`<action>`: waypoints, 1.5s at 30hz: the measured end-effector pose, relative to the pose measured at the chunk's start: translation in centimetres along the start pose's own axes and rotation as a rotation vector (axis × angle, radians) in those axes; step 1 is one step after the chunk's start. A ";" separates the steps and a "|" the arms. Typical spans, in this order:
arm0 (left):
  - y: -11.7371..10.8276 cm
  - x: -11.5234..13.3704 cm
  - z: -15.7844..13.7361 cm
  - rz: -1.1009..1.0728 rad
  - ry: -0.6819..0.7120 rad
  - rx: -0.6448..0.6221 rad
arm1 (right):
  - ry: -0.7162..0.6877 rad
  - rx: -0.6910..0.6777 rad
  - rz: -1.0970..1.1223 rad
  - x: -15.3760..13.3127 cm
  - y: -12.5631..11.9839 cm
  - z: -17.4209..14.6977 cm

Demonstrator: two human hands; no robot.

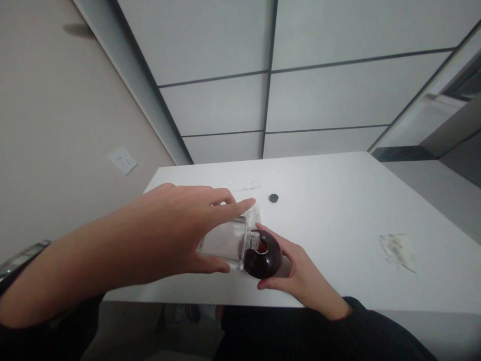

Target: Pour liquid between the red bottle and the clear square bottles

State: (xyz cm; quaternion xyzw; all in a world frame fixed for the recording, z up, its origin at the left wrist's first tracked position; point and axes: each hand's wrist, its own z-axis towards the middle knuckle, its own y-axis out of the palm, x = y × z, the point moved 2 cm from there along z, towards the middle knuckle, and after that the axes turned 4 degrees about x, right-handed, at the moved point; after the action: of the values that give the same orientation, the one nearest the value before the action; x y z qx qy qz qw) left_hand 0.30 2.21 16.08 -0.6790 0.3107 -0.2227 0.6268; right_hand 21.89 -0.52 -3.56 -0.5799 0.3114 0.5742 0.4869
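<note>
My left hand [195, 225] is wrapped round a clear, boxy bottle [223, 243] tipped onto its side. The bottle's threaded neck [253, 240] points right, at the round opening of a dark red, glossy, rounded vessel [265, 263]. Whether any liquid passes between them I cannot make out. My right hand [296, 265] grips the vessel from its right side, thumb toward me and fingers behind it. A small dark cap [273, 198] lies on the white table [326, 210] beyond the hands. Some clear material shows behind the bottle, partly hidden by my left hand.
A thin, clear, crumpled piece [250, 186] lies toward the table's back. On the right is a crumpled, translucent wrapper [398, 250]. White panelled doors [221, 105] stand behind the table, and a wall socket [123, 160] is at the left.
</note>
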 end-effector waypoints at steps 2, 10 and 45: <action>0.0 0.0 0.0 0.005 0.000 -0.008 | 0.001 -0.002 0.007 -0.1 -0.1 0.0; 0.0 0.0 0.4 -0.015 0.003 -0.029 | 0.004 0.000 0.013 -0.1 -0.1 0.1; -0.4 0.2 0.7 -0.057 0.024 -0.006 | 0.005 -0.012 0.010 -0.7 -0.1 0.1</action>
State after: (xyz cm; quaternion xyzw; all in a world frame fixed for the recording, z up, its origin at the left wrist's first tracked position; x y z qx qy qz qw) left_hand 1.01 2.60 16.35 -0.6868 0.2994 -0.2476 0.6143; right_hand 21.85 -0.57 -2.88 -0.5826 0.3122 0.5770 0.4798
